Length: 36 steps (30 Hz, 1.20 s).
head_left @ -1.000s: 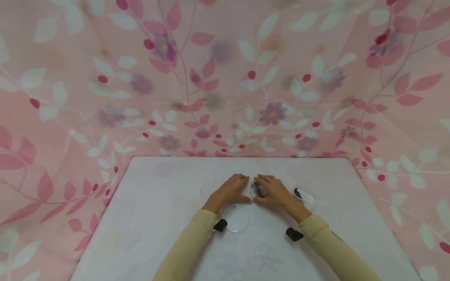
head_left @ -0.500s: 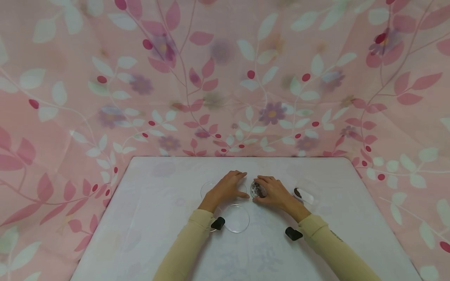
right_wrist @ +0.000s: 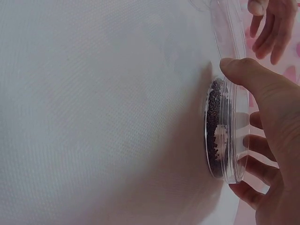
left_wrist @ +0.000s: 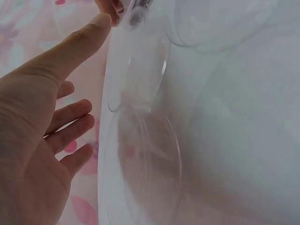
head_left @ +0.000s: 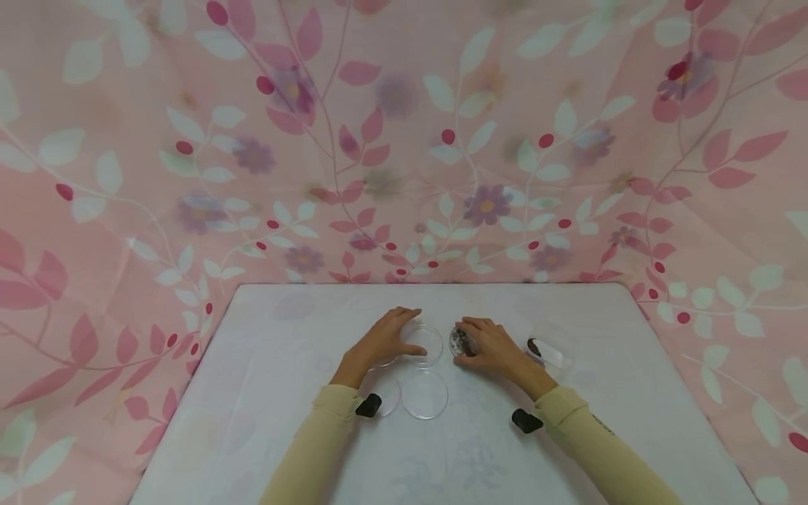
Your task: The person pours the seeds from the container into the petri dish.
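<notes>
Head view: right hand (head_left: pixel 495 348) grips the rim of a soil-filled petri dish (head_left: pixel 463 341) mid-desk; left hand (head_left: pixel 381 341), relaxed, touches an empty dish (head_left: pixel 424 345). Likely light, slick, brittle; best held by rims.

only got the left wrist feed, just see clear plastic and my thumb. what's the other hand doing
Observer: The right hand grips a small lidded petri dish by its rim, on the table.
Operator: anything in it
Observer: Yes, dark granules cover its floor.
Operator: how many empty dishes near my left hand
Observer: Three clear ones show in the head view: one under the left hand at its fingers, two nearer the person.
</notes>
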### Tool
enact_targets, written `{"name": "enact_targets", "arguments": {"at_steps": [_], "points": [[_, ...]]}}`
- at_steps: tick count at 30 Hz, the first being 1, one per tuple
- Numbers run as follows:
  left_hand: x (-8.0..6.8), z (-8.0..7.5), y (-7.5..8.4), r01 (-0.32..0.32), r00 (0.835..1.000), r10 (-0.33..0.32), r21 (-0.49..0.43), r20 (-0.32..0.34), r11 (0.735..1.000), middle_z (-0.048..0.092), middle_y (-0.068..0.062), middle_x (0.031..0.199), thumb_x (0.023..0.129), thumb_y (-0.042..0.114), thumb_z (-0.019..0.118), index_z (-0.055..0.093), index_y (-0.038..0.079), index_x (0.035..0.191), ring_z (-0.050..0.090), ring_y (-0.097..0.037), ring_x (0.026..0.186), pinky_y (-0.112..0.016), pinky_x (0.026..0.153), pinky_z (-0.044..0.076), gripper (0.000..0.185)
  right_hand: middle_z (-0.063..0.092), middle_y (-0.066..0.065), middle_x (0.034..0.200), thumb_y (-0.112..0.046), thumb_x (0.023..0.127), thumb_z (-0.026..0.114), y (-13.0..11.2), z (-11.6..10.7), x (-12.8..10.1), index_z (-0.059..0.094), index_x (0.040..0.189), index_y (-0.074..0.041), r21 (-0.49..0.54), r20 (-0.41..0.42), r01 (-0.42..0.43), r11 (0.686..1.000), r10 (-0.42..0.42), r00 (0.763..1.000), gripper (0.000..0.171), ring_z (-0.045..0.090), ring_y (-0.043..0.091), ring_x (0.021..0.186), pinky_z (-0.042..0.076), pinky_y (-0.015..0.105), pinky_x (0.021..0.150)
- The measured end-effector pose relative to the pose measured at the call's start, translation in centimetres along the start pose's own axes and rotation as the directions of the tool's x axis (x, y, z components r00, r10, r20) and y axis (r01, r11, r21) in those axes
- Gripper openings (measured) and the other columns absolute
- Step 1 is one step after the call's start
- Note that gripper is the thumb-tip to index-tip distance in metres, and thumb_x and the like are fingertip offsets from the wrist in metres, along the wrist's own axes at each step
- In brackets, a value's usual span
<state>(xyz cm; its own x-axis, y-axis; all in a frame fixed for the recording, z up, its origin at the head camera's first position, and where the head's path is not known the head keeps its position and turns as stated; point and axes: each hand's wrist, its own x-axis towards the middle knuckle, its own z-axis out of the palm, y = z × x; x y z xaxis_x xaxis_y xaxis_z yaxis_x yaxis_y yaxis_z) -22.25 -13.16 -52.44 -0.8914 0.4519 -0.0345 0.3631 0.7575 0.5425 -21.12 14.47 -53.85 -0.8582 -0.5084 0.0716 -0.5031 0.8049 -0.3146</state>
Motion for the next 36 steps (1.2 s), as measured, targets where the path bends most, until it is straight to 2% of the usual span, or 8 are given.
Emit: {"name": "enact_targets", "arguments": {"at_steps": [6,13,22,30,36], "points": [[-0.8,0.4,-0.9,0.009,1.000,-0.009,0.008,-0.002,1.000,0.050,-0.007,0.144,0.072,0.057,0.081,0.046,0.015,0.147,0.046,-0.026,0.135,-0.045,0.114,0.038,0.093,0.051,0.012,0.145,-0.054,0.080,0.075,0.2,0.2,0.0,0.053,0.141,-0.013,0.000,0.007,-0.006,1.000,0.006,1.000,0.077,0.050,0.035,0.130,0.046,0.059,0.100],[-0.9,0.9,-0.9,-0.020,1.000,0.020,-0.011,0.007,1.000,0.050,-0.008,0.144,0.069,0.059,0.082,0.047,0.012,0.146,0.046,-0.026,0.135,-0.045,0.114,0.039,0.097,0.051,0.012,0.145,-0.053,0.079,0.076,0.3,0.3,-0.2,0.053,0.141,-0.013,0.011,0.001,-0.011,1.000,0.011,1.000,0.077,0.049,0.036,0.131,0.045,0.060,0.100],[-1.2,1.1,-0.8,0.036,0.998,-0.037,0.023,0.049,0.999,0.050,-0.007,0.145,0.070,0.056,0.083,0.048,0.015,0.146,0.044,-0.026,0.137,-0.048,0.113,0.040,0.094,0.051,0.012,0.145,-0.054,0.079,0.076,0.3,0.5,-0.3,0.052,0.142,-0.014,0.007,-0.007,-0.016,1.000,0.016,1.000,0.078,0.050,0.035,0.131,0.046,0.059,0.099],[-1.1,1.3,-1.1,0.021,0.998,-0.022,0.019,0.053,1.000,0.050,-0.007,0.145,0.070,0.058,0.082,0.048,0.015,0.146,0.044,-0.026,0.137,-0.047,0.113,0.040,0.093,0.052,0.012,0.144,-0.053,0.079,0.076,0.2,0.4,-0.3,0.053,0.141,-0.013,0.020,-0.023,-0.003,1.000,0.003,1.000,0.077,0.050,0.035,0.130,0.046,0.059,0.099],[-0.9,1.5,-1.1,-0.016,0.999,0.015,0.039,0.037,0.999,0.050,-0.007,0.144,0.069,0.059,0.081,0.049,0.014,0.145,0.045,-0.024,0.135,-0.045,0.113,0.040,0.094,0.052,0.013,0.144,-0.053,0.080,0.075,0.3,0.4,-0.2,0.053,0.141,-0.012,0.020,-0.038,0.019,1.000,-0.018,0.999,0.077,0.050,0.035,0.130,0.047,0.059,0.097]]}}
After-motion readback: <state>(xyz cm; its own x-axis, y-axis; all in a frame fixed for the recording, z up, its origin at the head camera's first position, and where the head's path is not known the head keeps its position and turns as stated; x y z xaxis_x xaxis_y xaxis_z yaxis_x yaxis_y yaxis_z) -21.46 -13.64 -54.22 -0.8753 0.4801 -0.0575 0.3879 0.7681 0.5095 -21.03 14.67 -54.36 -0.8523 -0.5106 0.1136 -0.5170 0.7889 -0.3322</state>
